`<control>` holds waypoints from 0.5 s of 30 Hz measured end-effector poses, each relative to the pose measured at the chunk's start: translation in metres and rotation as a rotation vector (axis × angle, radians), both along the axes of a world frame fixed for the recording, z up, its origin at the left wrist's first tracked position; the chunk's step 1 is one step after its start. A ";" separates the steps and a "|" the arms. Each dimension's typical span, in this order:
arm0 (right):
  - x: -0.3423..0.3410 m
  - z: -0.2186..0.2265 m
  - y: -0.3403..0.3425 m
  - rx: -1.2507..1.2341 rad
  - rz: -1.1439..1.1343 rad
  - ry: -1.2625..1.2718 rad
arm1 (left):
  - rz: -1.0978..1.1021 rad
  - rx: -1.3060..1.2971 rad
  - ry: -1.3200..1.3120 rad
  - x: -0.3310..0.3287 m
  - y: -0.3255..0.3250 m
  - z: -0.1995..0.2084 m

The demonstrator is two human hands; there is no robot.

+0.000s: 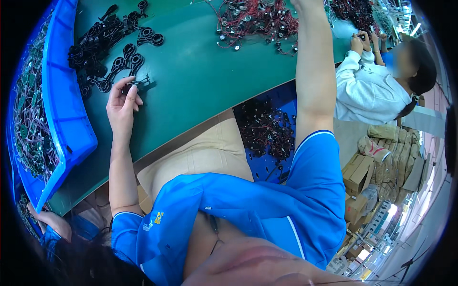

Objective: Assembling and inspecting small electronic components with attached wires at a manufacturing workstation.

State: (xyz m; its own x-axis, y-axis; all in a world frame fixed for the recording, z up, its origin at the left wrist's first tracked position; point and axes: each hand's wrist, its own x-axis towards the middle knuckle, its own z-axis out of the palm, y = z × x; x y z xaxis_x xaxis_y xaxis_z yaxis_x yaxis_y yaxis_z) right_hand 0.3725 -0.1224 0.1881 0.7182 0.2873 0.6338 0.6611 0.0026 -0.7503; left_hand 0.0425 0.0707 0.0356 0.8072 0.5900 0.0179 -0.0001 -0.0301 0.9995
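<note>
My left hand (122, 106) is over the left part of the green table (200, 81), with thumb and fingers closed on a small black plastic part (143, 82). The part pokes out past the fingertips. Just beyond that hand lies a loose pile of black plastic parts with round rings (125, 61). My right forearm (315, 71) stretches far forward, past a heap of small round components on red wires (257, 21). The upper edge of the picture cuts off the right hand, so its fingers are hidden.
A blue bin (71, 109) full of green circuit boards and wires (31, 114) stands at the left. Below the table edge, a blue container holds dark wired parts (267, 126). A co-worker in a light sweatshirt (367, 86) sits at the right; cardboard boxes (358, 174) stand behind.
</note>
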 end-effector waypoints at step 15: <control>-0.066 -0.018 -0.061 -1.038 -0.176 0.102 | -0.047 -0.031 0.012 -0.004 0.006 -0.002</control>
